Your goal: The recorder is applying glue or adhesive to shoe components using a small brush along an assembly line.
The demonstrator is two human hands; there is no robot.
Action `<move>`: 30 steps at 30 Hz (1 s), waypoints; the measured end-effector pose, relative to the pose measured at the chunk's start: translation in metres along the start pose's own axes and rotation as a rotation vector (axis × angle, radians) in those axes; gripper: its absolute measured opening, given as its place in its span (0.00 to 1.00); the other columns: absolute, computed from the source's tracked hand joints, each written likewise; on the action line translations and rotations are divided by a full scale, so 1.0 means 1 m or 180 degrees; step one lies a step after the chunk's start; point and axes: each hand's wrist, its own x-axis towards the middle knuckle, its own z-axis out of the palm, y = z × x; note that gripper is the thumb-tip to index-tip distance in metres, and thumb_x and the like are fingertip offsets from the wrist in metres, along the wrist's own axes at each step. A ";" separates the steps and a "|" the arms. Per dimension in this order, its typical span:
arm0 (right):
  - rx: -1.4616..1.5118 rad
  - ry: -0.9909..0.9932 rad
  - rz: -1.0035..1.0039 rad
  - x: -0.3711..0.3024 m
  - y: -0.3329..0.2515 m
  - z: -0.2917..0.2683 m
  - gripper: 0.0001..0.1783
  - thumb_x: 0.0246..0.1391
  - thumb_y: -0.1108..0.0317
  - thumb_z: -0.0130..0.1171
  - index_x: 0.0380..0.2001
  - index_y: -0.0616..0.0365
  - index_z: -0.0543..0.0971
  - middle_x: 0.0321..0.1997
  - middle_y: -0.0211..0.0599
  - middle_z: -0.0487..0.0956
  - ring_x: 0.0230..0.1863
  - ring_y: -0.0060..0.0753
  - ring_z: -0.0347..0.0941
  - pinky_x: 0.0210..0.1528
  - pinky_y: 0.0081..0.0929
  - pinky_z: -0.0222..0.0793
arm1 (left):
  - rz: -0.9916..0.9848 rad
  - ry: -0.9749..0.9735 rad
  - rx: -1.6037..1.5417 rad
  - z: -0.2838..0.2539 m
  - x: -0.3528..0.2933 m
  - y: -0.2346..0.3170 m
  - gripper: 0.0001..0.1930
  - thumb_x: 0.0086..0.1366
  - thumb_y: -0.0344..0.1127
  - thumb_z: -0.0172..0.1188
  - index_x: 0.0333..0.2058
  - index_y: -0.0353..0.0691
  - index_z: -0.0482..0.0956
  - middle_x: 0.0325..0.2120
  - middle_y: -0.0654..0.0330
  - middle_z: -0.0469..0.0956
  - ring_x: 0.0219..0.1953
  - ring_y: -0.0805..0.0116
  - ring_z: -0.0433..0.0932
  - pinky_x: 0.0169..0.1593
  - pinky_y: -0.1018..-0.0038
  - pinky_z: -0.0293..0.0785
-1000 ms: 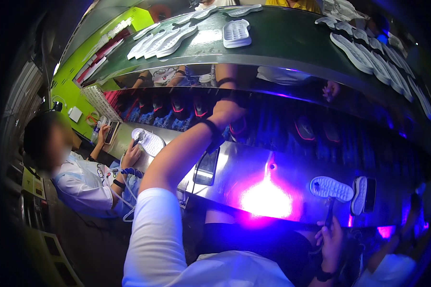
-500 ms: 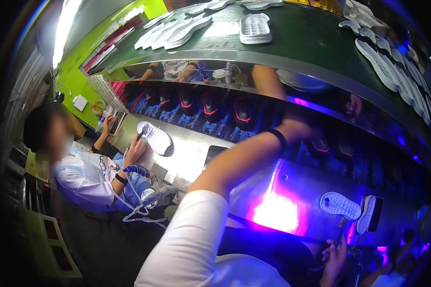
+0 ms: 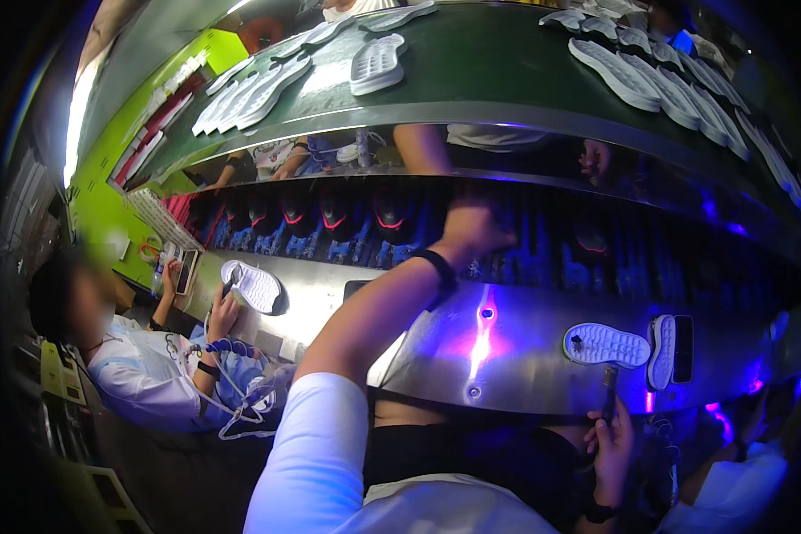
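The left hand reaches up into the dark middle tier of the line, its fingers curled at the row of shoes with red and blue trim; shadow hides whether they grip one. Below the wrist, with its dark band, a steel shelf gleams violet and lies mostly bare up to its near edge. The right hand sits low by that edge, fingers closed around a slim dark tool. Just beyond its tip lies a white sole, tread up, with a second sole on edge beside it. Above the left fingers a green belt carries more white soles. Far left, a co-worker's hand holds another sole, and a bright green wall holds pale rectangular sheets.
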 end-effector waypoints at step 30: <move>0.0065 -0.0296 -0.0048 -0.007 0.031 -0.031 0.30 0.66 0.76 0.54 0.70 0.56 0.63 0.43 0.32 0.80 0.29 0.15 0.74 0.28 0.16 0.70 | 0.2739 0.0674 -0.0007 0.039 -0.138 0.083 0.48 0.41 0.44 0.79 0.62 0.40 0.66 0.63 0.37 0.61 0.63 0.34 0.65 0.63 0.46 0.66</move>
